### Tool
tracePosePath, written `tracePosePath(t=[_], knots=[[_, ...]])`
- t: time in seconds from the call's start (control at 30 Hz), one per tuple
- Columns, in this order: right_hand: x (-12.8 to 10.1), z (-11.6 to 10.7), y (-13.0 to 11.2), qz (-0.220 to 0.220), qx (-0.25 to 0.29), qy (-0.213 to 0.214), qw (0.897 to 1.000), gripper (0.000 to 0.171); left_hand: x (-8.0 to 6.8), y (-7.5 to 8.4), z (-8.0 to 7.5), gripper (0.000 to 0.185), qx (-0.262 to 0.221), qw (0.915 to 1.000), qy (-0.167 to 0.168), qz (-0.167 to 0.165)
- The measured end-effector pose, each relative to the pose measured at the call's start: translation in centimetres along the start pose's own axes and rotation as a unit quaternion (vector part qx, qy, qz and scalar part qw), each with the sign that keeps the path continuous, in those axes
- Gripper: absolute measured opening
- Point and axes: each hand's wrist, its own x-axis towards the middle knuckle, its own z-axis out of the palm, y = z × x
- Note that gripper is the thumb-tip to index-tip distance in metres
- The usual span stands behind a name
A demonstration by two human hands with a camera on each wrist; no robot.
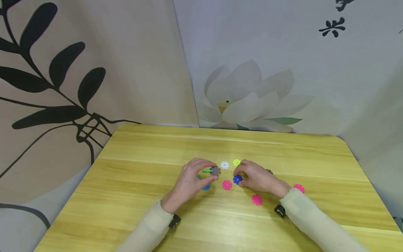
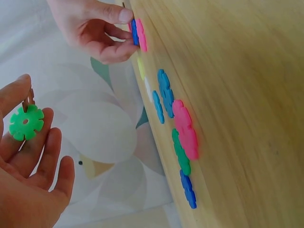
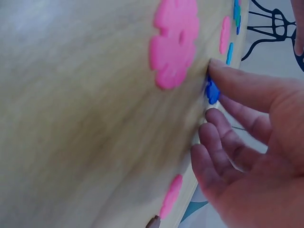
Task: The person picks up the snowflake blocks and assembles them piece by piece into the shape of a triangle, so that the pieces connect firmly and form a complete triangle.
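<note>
Green plastic shows between the fingertips of the left hand: it pinches a green snowflake disc, slotted with a brown disc, just above the wooden table. From the left wrist view the green piece sits against thumb and forefinger while the other fingers stay loosely spread.

Close to it, the right hand has its fingers curled down onto a blue disc, pinching it at the tabletop; in the right wrist view the blue piece peeks out under the fingertips, right against the wood.

Between the two hands lies a pink disc, flat on the table. Just beyond the hands sit a white disc and a yellow-green disc, side by side. A second blue piece lies half hidden under the left hand. Nearer the person, another pink disc lies beside the right wrist, and a third pink one lies farther out to the right. No box or tray holds any of them; all lie loose on the bare wood.
</note>
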Motion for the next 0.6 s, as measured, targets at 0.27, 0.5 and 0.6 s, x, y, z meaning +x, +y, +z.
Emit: tracePosePath(t=[0.27, 0.5, 0.6], knots=[[-0.2, -0.2, -0.2, 0.043, 0.039, -0.004, 0.998, 0.022, 0.1, 0.2, 0.3, 0.037, -0.004, 0.9998, 0.010, 0.019], [-0.9, -0.4, -0.4, 0.057, 0.085, -0.002, 0.995, 0.016, 0.0, 0.4, 0.4, 0.035, -0.003, 0.9999, 0.008, 0.013], [-1.4, -0.5, -0.4, 0.055, 0.125, 0.004, 0.991, 0.012, 0.0, 0.5, 0.5, 0.036, -0.002, 0.9998, 0.011, 0.017]])
